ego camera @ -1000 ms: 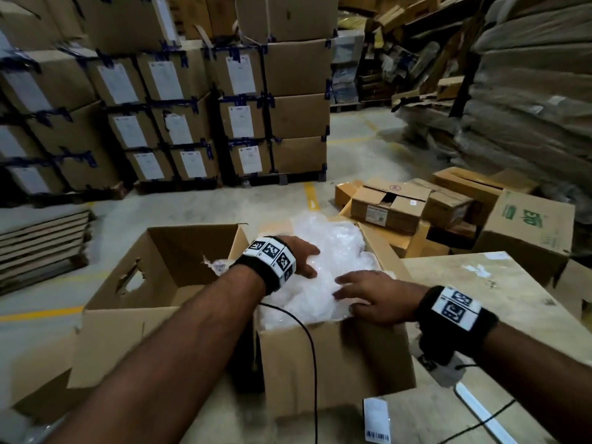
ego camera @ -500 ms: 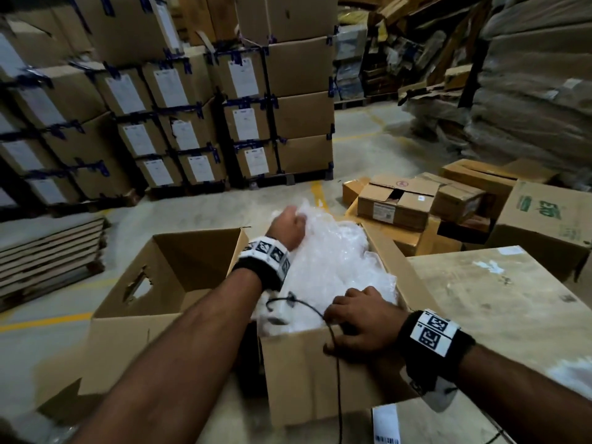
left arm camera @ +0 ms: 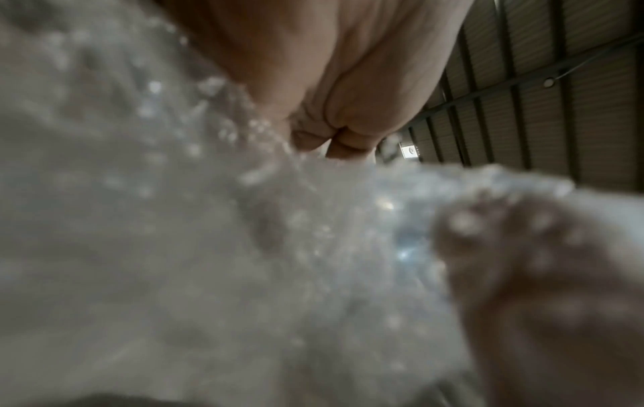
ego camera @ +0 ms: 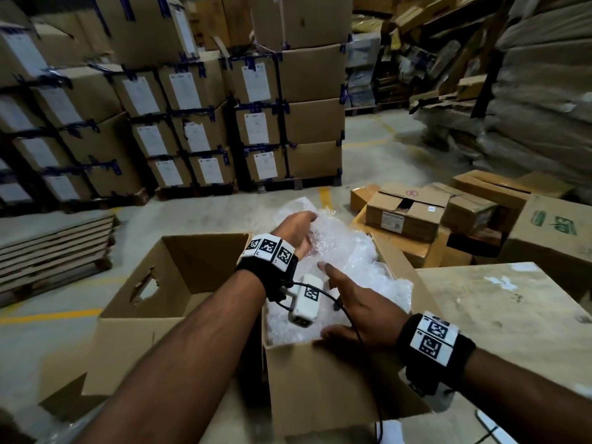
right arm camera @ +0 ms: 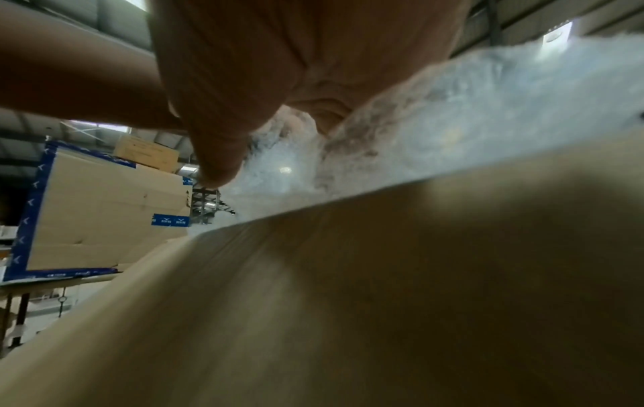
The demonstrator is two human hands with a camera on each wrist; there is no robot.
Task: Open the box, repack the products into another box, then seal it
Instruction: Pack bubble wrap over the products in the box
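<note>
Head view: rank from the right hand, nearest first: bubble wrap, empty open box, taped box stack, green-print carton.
1. bubble wrap: under the right hand.
2. empty open box: to its left.
3. green-print carton: on the floor, far right.
4. taped box stack: across the floor, behind.

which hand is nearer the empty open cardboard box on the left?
Left. The left hand grips clear bubble wrap just right of the empty open cardboard box; the right hand is farther right, over the full box.

head: above, facing down-forward | wrists: close, facing upward | shared: bubble wrap (ego camera: pixel 346 251)
</note>
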